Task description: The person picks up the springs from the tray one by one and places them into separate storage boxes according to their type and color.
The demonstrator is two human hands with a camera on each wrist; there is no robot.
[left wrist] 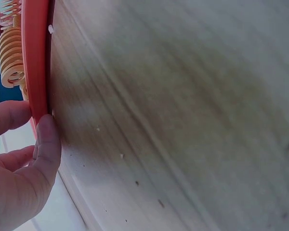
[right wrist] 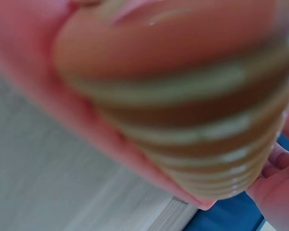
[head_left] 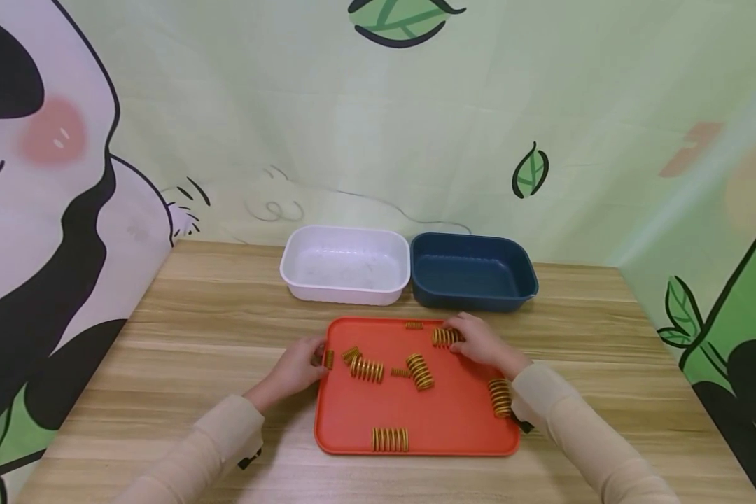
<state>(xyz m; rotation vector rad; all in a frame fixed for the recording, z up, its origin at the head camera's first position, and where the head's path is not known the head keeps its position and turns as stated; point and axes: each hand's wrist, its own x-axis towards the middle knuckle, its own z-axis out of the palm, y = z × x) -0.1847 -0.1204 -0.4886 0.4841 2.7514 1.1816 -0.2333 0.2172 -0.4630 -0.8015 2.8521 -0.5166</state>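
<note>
A red tray (head_left: 441, 420) holds several gold coil springs, some large and some small. At the tray's left rim is my left hand (head_left: 299, 365), right beside a small spring (head_left: 330, 359). In the left wrist view, its thumb and a finger pinch the red rim (left wrist: 37, 62). My right hand (head_left: 479, 343) grips the end of a large spring (head_left: 444, 337) near the tray's back right corner. In the right wrist view, another large spring (right wrist: 192, 130) fills the foreground and hides part of that hand (right wrist: 279, 192).
Behind the tray stand a white bin (head_left: 346, 294) and a dark blue bin (head_left: 472, 301), side by side on the wooden table (head_left: 227, 315). A printed cloth backdrop (head_left: 365, 140) hangs behind them. One large spring (head_left: 500, 397) lies close to the right sleeve.
</note>
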